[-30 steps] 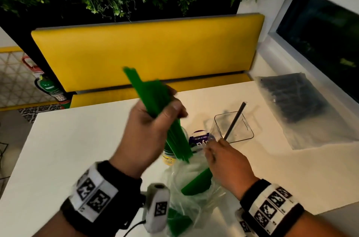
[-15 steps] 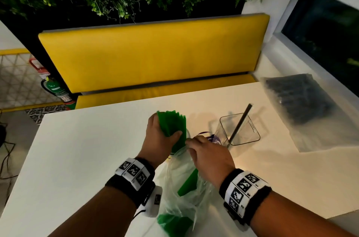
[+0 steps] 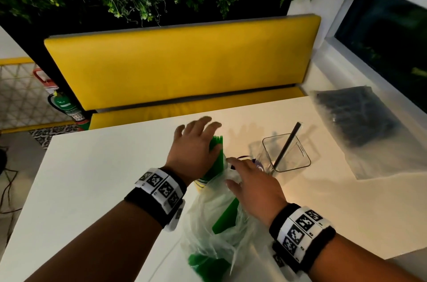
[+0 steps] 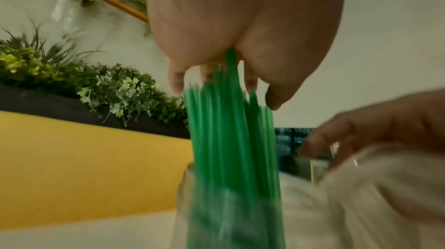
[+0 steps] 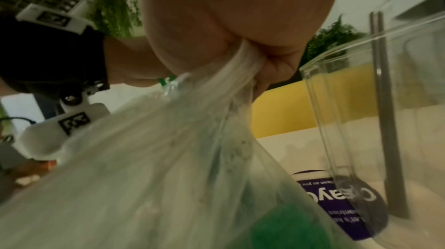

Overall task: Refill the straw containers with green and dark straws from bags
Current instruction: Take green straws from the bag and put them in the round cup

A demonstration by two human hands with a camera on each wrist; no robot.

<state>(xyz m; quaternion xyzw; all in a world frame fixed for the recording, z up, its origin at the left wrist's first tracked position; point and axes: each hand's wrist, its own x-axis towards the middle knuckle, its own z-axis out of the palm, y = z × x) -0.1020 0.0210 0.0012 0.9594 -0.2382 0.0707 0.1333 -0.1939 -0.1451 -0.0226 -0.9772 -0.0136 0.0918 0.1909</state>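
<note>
A bundle of green straws (image 3: 217, 150) (image 4: 228, 139) stands upright in a clear container (image 4: 187, 215), which the head view mostly hides. My left hand (image 3: 198, 138) hovers over the straw tops with its fingers spread, and the palm (image 4: 240, 15) touches the tallest ones. My right hand (image 3: 251, 184) (image 5: 255, 66) pinches the gathered neck of the plastic bag (image 3: 219, 224) (image 5: 144, 167) that holds more green straws. To the right, a square clear container (image 3: 300, 161) (image 5: 325, 110) holds one dark straw (image 3: 288, 143) (image 5: 385, 100).
A flat bag of dark straws (image 3: 360, 117) lies at the table's far right by the window. A purple-labelled item (image 3: 256, 162) (image 5: 337, 205) lies beside the square container. The white table (image 3: 104, 177) ends at a yellow bench (image 3: 175, 66).
My left hand lowered the green bundle from above the table into the container, then spread its fingers off it. The right hand kept hold of the bag.
</note>
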